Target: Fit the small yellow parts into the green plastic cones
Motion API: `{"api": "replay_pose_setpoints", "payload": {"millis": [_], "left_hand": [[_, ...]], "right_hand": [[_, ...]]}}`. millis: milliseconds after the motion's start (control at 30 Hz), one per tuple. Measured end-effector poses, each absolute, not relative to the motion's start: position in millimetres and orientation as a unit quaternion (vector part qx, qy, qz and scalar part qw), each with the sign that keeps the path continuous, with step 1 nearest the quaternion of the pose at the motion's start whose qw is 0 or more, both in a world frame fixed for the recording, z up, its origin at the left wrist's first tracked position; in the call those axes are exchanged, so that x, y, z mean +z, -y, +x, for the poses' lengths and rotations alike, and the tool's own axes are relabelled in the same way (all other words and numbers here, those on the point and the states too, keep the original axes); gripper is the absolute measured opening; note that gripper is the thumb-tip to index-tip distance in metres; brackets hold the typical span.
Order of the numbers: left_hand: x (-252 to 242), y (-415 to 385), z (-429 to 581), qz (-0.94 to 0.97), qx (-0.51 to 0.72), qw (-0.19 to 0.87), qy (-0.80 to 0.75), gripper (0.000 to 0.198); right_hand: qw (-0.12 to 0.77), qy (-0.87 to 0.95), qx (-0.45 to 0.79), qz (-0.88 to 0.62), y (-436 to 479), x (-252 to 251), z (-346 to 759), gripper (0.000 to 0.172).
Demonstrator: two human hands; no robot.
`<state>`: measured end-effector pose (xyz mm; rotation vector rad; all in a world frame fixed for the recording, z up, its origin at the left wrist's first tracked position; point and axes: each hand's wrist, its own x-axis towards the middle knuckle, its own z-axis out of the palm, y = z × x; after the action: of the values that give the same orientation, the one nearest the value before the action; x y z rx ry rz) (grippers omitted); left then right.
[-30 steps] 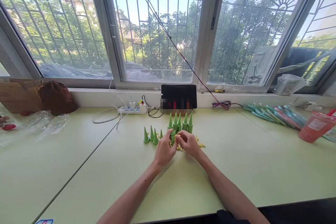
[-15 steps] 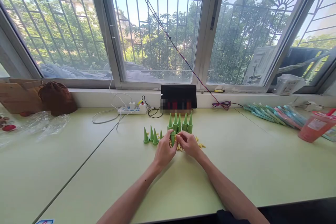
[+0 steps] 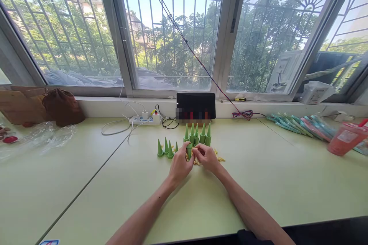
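My left hand (image 3: 180, 165) is closed around a green plastic cone (image 3: 189, 148), which points tip down with its wide end up. My right hand (image 3: 207, 157) has thumb and fingers pinched at the cone's right side, on what looks like a small yellow piece, mostly hidden by the fingertips. Loose small yellow pieces (image 3: 220, 159) lie scattered beneath and around both hands. Several green cones (image 3: 160, 149) stand tip up just left of my left hand. Behind the hands, more green cones (image 3: 202, 134) are grouped, taller and set on green bases.
A dark-screened tablet (image 3: 195, 103) leans at the back by the window sill. Left of it lies a power strip (image 3: 146, 120) with cables. A brown drawstring bag (image 3: 62, 107) and clear plastic bags (image 3: 59, 136) are far left. At right stand a red drink cup (image 3: 346, 139) and flat packets (image 3: 297, 124).
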<state>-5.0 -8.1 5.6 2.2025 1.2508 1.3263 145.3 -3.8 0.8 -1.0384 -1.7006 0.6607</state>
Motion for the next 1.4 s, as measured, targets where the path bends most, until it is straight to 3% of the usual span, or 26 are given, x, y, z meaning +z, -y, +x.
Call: {"api": "replay_pose_setpoints", "payload": {"millis": [267, 500, 1200, 1400], "left_hand": [[6.3, 8.8, -5.5, 0.767, 0.439, 0.149, -0.444, 0.037], [6.8, 8.7, -5.4, 0.761, 0.464, 0.132, -0.433, 0.036], [5.7, 8.1, -5.2, 0.766, 0.459, 0.131, -0.430, 0.035], [6.4, 8.5, -5.0, 0.763, 0.460, 0.129, -0.435, 0.035]], "right_hand": [[0.483, 0.707, 0.261, -0.445, 2.8, 0.7, 145.7, 0.043], [0.503, 0.701, 0.260, -0.434, 3.4, 0.7, 145.0, 0.032], [0.488, 0.707, 0.260, -0.441, 1.0, -1.1, 147.0, 0.042], [0.503, 0.702, 0.253, -0.436, 1.3, -2.0, 146.6, 0.031]]}}
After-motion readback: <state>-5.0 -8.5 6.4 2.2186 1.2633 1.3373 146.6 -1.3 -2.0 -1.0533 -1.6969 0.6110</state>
